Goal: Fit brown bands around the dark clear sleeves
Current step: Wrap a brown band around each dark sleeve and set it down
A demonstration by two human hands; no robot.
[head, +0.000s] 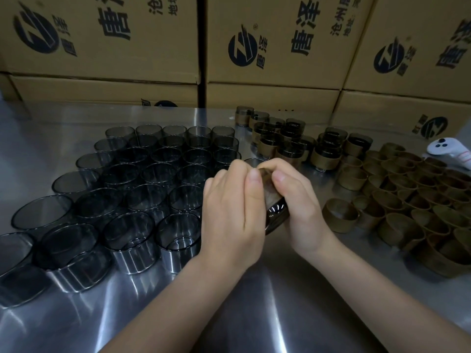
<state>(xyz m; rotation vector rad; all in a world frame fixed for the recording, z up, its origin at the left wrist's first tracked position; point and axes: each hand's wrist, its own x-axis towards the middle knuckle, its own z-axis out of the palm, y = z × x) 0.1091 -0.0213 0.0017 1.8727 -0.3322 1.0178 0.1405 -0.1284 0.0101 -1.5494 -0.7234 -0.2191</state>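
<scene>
My left hand (229,207) and right hand (299,200) together grip a dark clear sleeve (277,211) with a brown band (269,192) partly on it, above the surface (254,301), between bare sleeves (127,179) and loose bands (407,200).

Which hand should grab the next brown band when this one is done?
Probably the right hand. The loose brown bands lie on its side, while the left hand is nearer the bare sleeves. Both hands now grip the held sleeve.
</scene>
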